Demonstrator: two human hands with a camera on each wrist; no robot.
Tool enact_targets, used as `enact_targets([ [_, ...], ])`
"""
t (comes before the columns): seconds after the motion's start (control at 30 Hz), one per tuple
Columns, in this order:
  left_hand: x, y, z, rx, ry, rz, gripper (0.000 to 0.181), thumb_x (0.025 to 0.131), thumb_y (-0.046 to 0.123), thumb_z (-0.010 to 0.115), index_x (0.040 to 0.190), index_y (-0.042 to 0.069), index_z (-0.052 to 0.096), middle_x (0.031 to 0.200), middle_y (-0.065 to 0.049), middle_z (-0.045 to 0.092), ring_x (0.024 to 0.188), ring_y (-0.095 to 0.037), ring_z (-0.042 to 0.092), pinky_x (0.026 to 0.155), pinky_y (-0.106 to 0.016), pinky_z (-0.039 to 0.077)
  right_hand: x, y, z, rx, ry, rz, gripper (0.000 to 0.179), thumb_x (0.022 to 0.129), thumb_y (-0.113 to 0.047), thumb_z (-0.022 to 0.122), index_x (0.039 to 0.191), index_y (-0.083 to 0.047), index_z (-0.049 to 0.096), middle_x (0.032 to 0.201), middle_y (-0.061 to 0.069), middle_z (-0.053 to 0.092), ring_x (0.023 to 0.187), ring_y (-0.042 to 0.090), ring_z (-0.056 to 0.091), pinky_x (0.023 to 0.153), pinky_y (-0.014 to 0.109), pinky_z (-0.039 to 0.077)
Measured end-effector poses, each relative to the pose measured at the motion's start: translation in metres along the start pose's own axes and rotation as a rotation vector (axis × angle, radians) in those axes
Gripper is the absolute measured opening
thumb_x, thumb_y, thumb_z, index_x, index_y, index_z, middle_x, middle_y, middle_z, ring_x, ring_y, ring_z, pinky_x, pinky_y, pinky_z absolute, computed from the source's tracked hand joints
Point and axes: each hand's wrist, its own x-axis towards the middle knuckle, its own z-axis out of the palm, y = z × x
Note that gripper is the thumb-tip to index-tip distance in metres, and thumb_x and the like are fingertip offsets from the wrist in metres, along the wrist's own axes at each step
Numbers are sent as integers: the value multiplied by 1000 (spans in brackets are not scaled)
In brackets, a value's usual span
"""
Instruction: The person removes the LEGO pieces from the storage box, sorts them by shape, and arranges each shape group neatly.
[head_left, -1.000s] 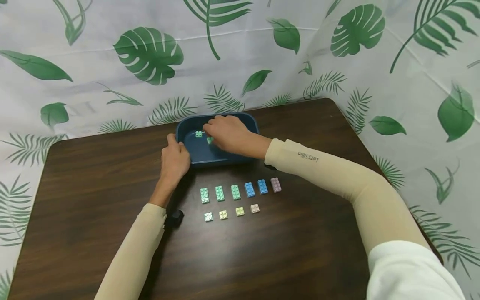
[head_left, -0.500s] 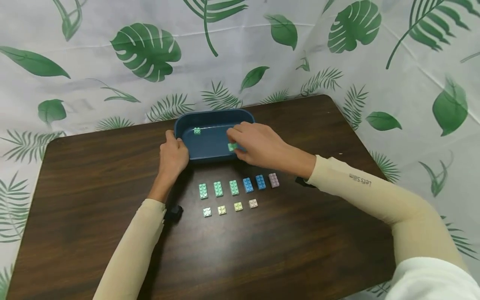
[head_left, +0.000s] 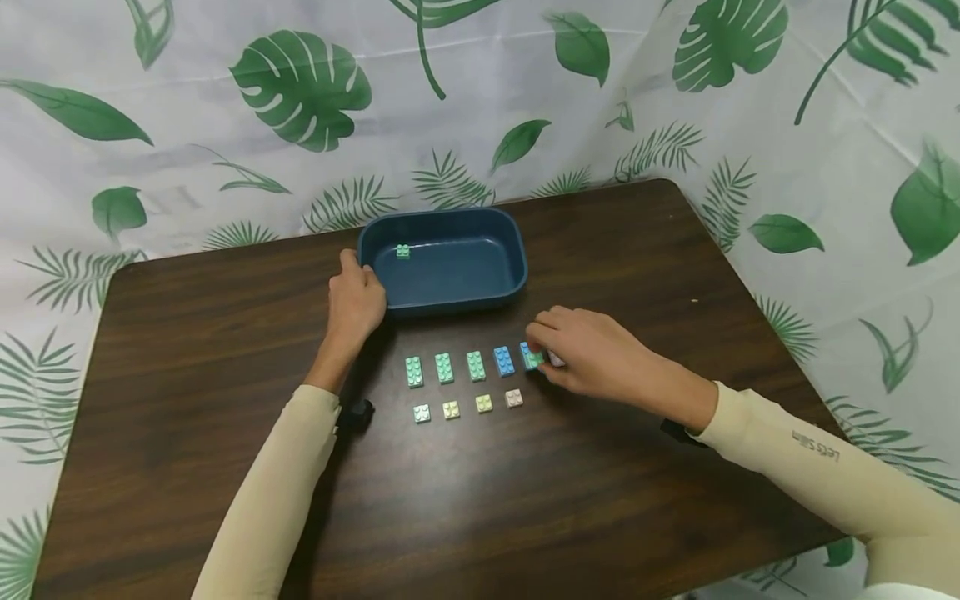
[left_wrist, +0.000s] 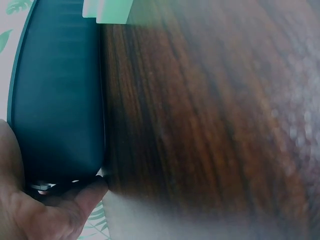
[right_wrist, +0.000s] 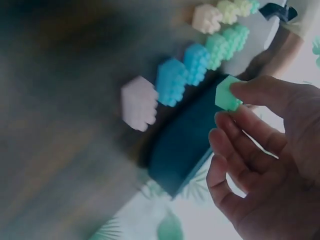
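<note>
My left hand (head_left: 356, 296) grips the left end of a dark blue plastic bin (head_left: 459, 305). One small green toy brick (head_left: 402, 251) lies inside it, near the back left corner. Between thumb and index finger, my right hand (head_left: 592, 354) pinches another small green brick (right_wrist: 228, 93). That hand is over the right end of a row of bricks in front of the bin, partly covering the pink eight-stud brick (right_wrist: 137, 104). Two blue bricks (head_left: 503, 361) and several long green bricks (head_left: 444, 367) continue the row leftward.
A nearer row has small square bricks: a pale green one (head_left: 422, 413), two yellow ones (head_left: 483, 403) and a pale pink one (head_left: 513, 397). All stand on a dark wooden table (head_left: 465, 500). A leaf-print cloth (head_left: 450, 108) hangs behind the table.
My right hand has lifted a small green brick out of the bin and carried it right and toward me, above the row's right end. The left hand stays at the bin.
</note>
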Motion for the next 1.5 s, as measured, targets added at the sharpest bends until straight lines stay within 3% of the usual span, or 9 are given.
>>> enact_targets([
  [0.27,1,1,-5,-13,-13,-4,49,114,28,28,156,2,31,121,-37,64,115,-50,64,98,-62,51,-17,3,21,32,-86,10,26,89,-31,88,98,-21,66,95,-5,65,81,12,53,71,32,50],
  [0.67,-1,-5,-4,-14,-21,5,50,115,29,28,157,2,31,119,-35,66,114,-50,65,96,-62,51,-27,-8,47,117,-40,44,24,91,-31,86,107,-21,71,104,-5,71,93,11,66,80,36,59],
  [0.93,-1,-4,-2,-26,-7,7,48,114,28,30,154,3,35,131,-38,63,126,-51,61,104,-63,48,-30,-8,39,100,-29,91,31,91,-39,85,114,-22,72,108,-6,72,95,11,66,80,36,58],
  [1.17,0,-1,1,-43,-45,12,48,113,28,30,154,3,35,122,-34,66,122,-49,64,103,-61,49,-25,3,9,117,136,173,28,94,-33,82,115,-17,74,106,-1,74,94,16,66,78,40,58],
  [1.33,3,-3,0,-43,-30,5,47,113,28,31,153,3,36,132,-34,63,128,-48,61,106,-61,48,-3,12,-12,114,285,161,24,97,-30,78,114,-15,74,110,2,74,102,21,69,82,45,59],
  [1.5,4,-5,-5,-48,-19,5,46,113,28,31,152,3,36,128,-31,65,122,-47,64,103,-61,50,24,14,-26,145,365,163,21,99,-31,76,112,-15,75,110,3,75,101,22,67,79,45,57],
])
